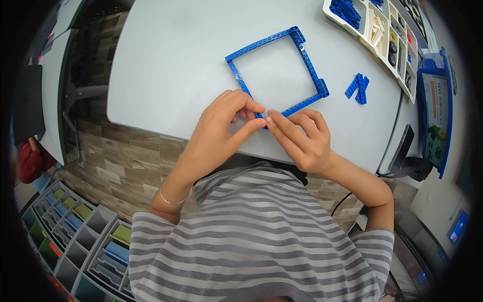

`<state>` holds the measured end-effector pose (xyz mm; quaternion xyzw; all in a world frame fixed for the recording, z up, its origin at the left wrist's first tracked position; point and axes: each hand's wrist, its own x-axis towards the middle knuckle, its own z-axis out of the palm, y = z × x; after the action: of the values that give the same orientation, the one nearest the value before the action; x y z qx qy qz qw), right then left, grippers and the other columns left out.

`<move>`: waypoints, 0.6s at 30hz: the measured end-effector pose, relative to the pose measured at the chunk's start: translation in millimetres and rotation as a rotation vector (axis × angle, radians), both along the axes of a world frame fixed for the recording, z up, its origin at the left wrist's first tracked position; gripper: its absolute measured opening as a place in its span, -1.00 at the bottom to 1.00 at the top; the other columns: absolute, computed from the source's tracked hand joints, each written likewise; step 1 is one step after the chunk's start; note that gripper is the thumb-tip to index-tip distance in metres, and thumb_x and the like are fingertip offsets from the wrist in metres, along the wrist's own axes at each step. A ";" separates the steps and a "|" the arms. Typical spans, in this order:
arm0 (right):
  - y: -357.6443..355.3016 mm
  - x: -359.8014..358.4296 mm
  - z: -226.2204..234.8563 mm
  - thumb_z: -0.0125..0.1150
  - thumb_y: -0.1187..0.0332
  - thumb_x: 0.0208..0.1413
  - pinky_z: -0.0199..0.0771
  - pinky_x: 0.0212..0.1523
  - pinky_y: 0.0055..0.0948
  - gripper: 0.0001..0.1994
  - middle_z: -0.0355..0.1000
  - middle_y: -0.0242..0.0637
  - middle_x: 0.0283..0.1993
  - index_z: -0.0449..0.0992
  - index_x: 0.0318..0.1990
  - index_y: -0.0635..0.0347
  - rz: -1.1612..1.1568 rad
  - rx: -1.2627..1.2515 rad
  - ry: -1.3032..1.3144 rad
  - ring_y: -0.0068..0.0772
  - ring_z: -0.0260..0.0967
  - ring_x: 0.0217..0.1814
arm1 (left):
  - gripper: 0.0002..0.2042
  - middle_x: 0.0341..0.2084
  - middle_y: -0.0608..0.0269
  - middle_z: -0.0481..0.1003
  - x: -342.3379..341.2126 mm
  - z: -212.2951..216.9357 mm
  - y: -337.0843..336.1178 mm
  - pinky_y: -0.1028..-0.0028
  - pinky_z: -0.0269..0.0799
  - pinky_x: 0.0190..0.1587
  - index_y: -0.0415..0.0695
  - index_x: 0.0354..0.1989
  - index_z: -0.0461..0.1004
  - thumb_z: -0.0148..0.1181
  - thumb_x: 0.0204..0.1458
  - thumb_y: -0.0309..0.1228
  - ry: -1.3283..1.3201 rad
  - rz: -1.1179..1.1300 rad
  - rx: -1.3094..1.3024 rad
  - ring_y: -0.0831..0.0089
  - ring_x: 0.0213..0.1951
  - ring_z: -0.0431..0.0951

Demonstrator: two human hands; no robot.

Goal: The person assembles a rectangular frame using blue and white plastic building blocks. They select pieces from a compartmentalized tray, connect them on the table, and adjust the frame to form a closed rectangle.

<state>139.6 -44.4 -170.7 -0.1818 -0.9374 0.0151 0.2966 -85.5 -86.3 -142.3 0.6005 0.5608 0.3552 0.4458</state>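
1. Blue frame [277, 72] flat on bench [171, 65], square outline of studded beams, near the front edge, right of centre.
2. Left hand [221, 126] at frame's near-left corner, thumb and forefinger pinched together on that corner.
3. Right hand [302, 138] just beside it, fingertips [271, 121] pressed on the same corner, touching left-hand fingertips.
4. Both hands closed on the frame corner; exact piece between fingertips too small to tell.
5. Loose blue beams [357, 88] lying to the right of frame, apart from it.
6. White parts tray [382, 35] along bench's far-right edge, compartments with blue, white and black parts.
7. Blue box [435, 108] past the right edge of bench.
8. Silver bracelet [170, 199] on left wrist.
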 end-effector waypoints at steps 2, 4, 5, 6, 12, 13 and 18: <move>-1.1 -1.4 0.9 0.28 0.43 -0.18 0.44 -0.17 -0.31 -0.62 0.60 -0.16 0.00 0.68 -0.13 0.40 -0.011 0.017 0.002 -0.37 0.40 -0.32 | -0.85 -0.39 0.25 0.50 0.8 0.3 -0.6 0.40 0.36 -0.18 -0.20 -0.22 0.55 0.36 0.14 -0.42 -0.008 -0.004 0.004 0.36 -0.26 0.45; -2.2 -1.2 2.1 0.28 0.44 -0.17 0.42 -0.15 -0.31 -0.64 0.60 -0.19 0.00 0.69 -0.14 0.38 -0.026 0.021 -0.015 -0.40 0.38 -0.34 | -0.85 -0.35 0.25 0.50 1.1 0.3 -1.0 0.44 0.34 -0.17 -0.22 -0.19 0.56 0.36 0.10 -0.49 -0.011 -0.005 0.007 0.39 -0.26 0.44; -2.4 -0.6 2.5 0.28 0.44 -0.17 0.41 -0.13 -0.30 -0.64 0.61 -0.20 0.00 0.70 -0.15 0.37 -0.033 0.025 -0.024 -0.41 0.38 -0.35 | -0.84 -0.33 0.25 0.50 1.0 0.1 -0.9 0.46 0.32 -0.17 -0.23 -0.18 0.57 0.36 0.08 -0.52 -0.013 -0.005 0.009 0.41 -0.26 0.44; -3.4 -0.5 2.6 0.28 0.44 -0.16 0.40 -0.12 -0.29 -0.65 0.61 -0.21 0.01 0.70 -0.15 0.36 -0.044 0.026 -0.030 -0.42 0.36 -0.36 | -0.85 -0.34 0.24 0.50 0.9 -0.1 -1.1 0.43 0.36 -0.15 -0.22 -0.18 0.56 0.36 0.11 -0.49 -0.016 -0.005 0.008 0.38 -0.25 0.45; -12.2 -0.1 0.9 0.30 0.42 -0.11 0.37 -0.07 -0.23 -0.66 0.60 -0.25 0.06 0.70 -0.13 0.33 -0.098 0.042 -0.042 -0.45 0.28 -0.41 | -0.85 -0.34 0.20 0.50 0.9 -0.1 -2.6 0.38 0.47 -0.07 -0.23 -0.18 0.54 0.34 0.16 -0.46 -0.040 -0.011 -0.007 0.34 -0.19 0.50; -12.9 -0.6 0.3 0.32 0.41 -0.08 0.37 -0.06 -0.22 -0.67 0.60 -0.26 0.07 0.70 -0.11 0.32 -0.103 0.039 -0.033 -0.45 0.27 -0.42 | -0.85 -0.33 0.20 0.50 1.7 -0.6 -2.5 0.39 0.48 -0.06 -0.23 -0.17 0.54 0.34 0.16 -0.46 -0.053 -0.010 0.000 0.34 -0.19 0.51; -18.4 -4.5 -0.5 0.44 0.41 -0.03 0.37 -0.03 -0.21 -0.65 0.59 -0.29 0.10 0.68 -0.04 0.23 -0.140 -0.089 0.041 -0.40 0.32 -0.33 | -0.84 -0.31 0.20 0.51 -0.4 -3.9 -2.4 0.40 0.48 -0.05 -0.24 -0.16 0.56 0.34 0.16 -0.47 -0.076 -0.017 0.022 0.35 -0.19 0.54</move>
<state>135.1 -62.8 -171.1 -0.2598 -0.9145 0.0397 0.3076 -85.9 -88.7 -146.2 0.5962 0.5345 0.3802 0.4629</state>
